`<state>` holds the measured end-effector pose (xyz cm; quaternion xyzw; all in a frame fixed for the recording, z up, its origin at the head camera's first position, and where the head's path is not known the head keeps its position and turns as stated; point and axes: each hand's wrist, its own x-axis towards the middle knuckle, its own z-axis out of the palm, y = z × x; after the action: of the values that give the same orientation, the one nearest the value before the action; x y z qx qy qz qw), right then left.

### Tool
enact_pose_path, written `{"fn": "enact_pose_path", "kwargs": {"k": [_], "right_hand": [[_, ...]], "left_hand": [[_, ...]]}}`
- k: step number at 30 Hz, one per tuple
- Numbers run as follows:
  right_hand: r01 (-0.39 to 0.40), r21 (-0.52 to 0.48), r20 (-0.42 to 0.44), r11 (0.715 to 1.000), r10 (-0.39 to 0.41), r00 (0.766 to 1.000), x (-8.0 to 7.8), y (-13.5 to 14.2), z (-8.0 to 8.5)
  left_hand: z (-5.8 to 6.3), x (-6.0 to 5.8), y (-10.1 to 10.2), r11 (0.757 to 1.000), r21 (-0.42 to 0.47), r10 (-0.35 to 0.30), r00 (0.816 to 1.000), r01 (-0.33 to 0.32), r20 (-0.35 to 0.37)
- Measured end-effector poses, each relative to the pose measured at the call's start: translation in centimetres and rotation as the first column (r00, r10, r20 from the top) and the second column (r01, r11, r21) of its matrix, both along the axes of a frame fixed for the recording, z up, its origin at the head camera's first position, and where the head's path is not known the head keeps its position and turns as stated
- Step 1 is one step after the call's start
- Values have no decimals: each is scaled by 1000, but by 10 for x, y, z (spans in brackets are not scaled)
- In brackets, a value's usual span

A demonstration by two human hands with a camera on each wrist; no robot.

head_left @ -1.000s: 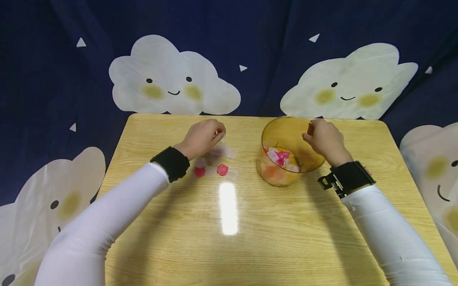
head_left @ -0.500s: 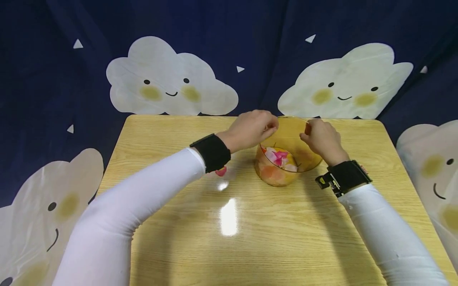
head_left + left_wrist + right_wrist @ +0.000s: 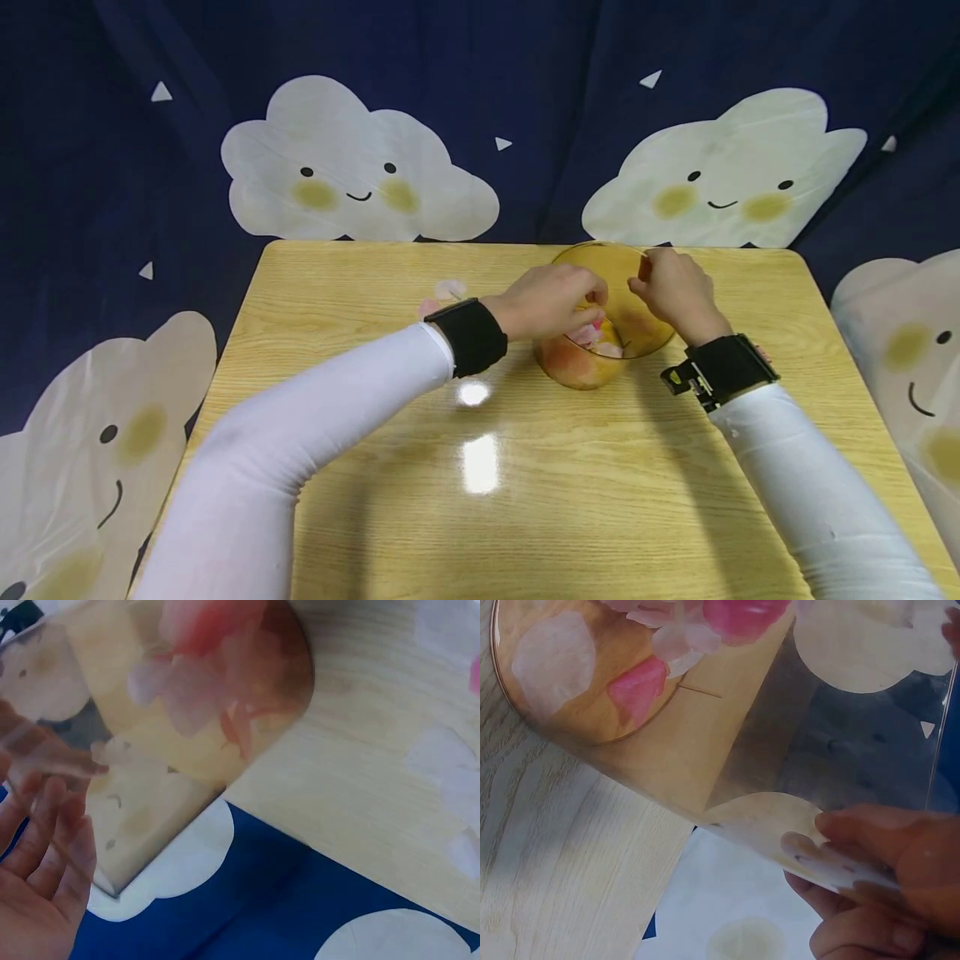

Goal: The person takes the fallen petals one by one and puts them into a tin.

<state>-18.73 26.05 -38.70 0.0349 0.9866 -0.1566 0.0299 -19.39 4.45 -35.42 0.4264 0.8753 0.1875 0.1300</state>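
Note:
A transparent amber cylindrical container (image 3: 637, 325) stands on the wooden table with pink and white petals (image 3: 588, 335) inside. At its left rim, my left hand (image 3: 551, 298) reaches over the opening, fingers bent loosely and thumb apart from them. In the left wrist view the fingers (image 3: 60, 832) show beside the clear wall, with no petal visible between them. My right hand (image 3: 678, 293) pinches the container's far right rim; the right wrist view shows the thumb (image 3: 870, 829) on one side of the wall and fingers on the other.
Several pale petals (image 3: 450, 289) lie on the table (image 3: 405, 517) left of the container, partly hidden behind my left wrist. A dark blue cloth (image 3: 540, 83) printed with clouds hangs behind the table's far edge.
My left hand has gone from the loose petals rightward to the container, then lowered over its opening, its fingers parting. The right hand has stayed on the rim.

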Motion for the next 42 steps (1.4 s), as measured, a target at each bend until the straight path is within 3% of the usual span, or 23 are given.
{"fn": "enact_pose_path", "kwargs": {"k": [6, 12, 17, 21, 28, 31, 36, 42], "right_hand": [[-5, 5, -2, 1000, 5, 1000, -1, 1, 0], [-13, 2, 4, 1000, 13, 1000, -2, 1, 2], [-14, 3, 6, 1000, 14, 1000, -1, 2, 3], [-17, 4, 3, 1000, 17, 1000, -1, 3, 4], [-23, 3, 4, 1000, 23, 1000, -1, 1, 3], [-19, 2, 7, 1000, 19, 1000, 0, 0, 3], [-21, 1, 10, 1000, 21, 1000, 0, 0, 3], [-25, 2, 11, 1000, 25, 1000, -1, 0, 1]], "left_hand": [[5, -9, -23, 991, 109, 88, 996, -84, -34], [-6, -24, -64, 952, 185, 254, 967, -245, -30], [-30, -35, -100, 917, 161, 361, 931, -365, 56], [-54, -39, -126, 893, 88, 433, 895, -442, 104], [-96, -38, -161, 864, -53, 503, 858, -500, 107], [-107, -37, -170, 864, -96, 502, 860, -494, 89], [-122, -36, -175, 874, -157, 466, 885, -460, 2], [-133, -34, -178, 882, -168, 429, 897, -441, -103]]}}
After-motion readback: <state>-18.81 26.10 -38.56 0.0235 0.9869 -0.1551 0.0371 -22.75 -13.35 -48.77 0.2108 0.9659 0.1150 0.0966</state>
